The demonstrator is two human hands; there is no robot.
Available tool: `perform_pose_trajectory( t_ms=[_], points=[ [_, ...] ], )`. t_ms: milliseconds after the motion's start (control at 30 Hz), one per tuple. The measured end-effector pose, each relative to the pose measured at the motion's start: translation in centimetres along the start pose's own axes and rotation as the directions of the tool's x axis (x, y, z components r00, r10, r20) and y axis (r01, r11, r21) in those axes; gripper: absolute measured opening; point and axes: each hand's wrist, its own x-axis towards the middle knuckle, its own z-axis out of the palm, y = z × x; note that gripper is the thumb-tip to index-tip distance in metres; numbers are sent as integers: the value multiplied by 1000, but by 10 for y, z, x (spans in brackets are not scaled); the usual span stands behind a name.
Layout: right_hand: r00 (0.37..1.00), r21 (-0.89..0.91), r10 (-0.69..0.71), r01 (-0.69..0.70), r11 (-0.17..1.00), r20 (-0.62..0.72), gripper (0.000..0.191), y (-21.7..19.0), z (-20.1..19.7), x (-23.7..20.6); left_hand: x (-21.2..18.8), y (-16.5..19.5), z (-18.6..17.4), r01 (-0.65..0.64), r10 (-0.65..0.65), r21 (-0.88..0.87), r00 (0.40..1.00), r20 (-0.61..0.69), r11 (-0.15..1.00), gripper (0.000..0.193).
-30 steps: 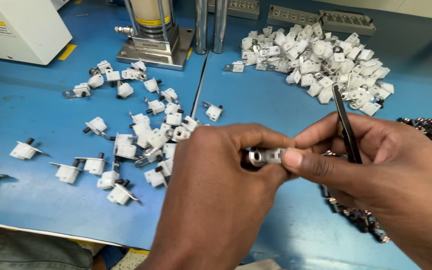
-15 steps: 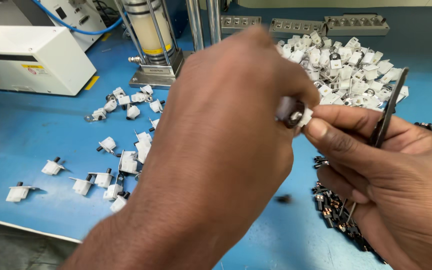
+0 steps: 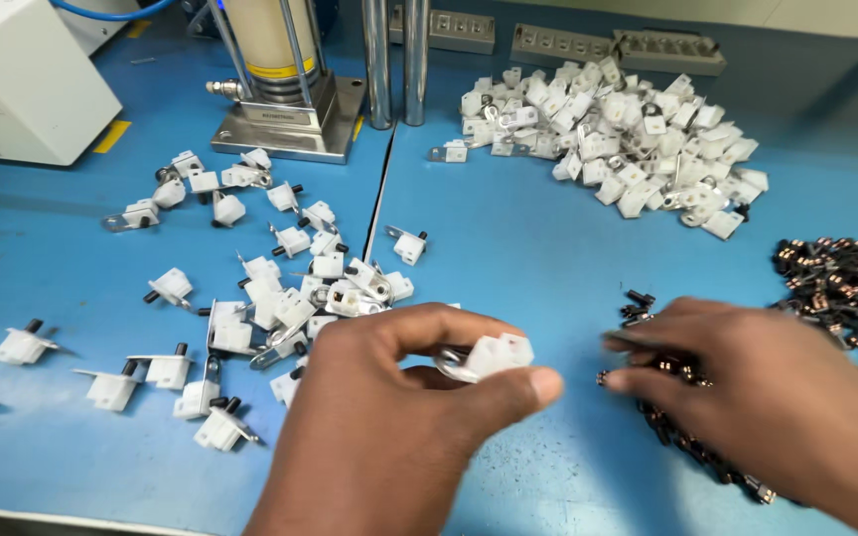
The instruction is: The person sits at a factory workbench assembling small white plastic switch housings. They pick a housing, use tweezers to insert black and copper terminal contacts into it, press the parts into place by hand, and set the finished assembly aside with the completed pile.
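My left hand [image 3: 404, 417] pinches a small white plastic housing with a metal tab [image 3: 489, 357] between thumb and fingers, low in the middle of the view. To its right, my right hand [image 3: 757, 397] lies palm down on the blue bench, its fingertips on a scatter of small dark metal pins [image 3: 647, 308]. What lies under its palm is hidden. Left of my left hand lies a loose spread of white housings with black pins fitted [image 3: 270, 298].
A large heap of white housings [image 3: 618, 139] sits at the back right. A pile of dark pins [image 3: 846, 288] lies at the right edge. A press base with metal columns [image 3: 290, 109] stands at the back, a white box-shaped machine [image 3: 22, 79] at the far left.
My hands have separated and come down from near the camera. The left keeps the white housing. The right has dropped onto the dark pins, and the thin black tool it held is out of sight.
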Motion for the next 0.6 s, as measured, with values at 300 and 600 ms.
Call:
perform_pose_trajectory(
  t_ms=[300, 600],
  points=[
    [984, 765, 14, 127, 632, -175, 25, -13, -32, -5, 0, 31, 6, 64, -75, 166, 995, 61, 984, 33],
    [975, 897, -65, 219, 383, -211, 23, 14, -27, -18, -14, 42, 28, -27, 16, 265, 999, 44, 964, 33]
  ],
)
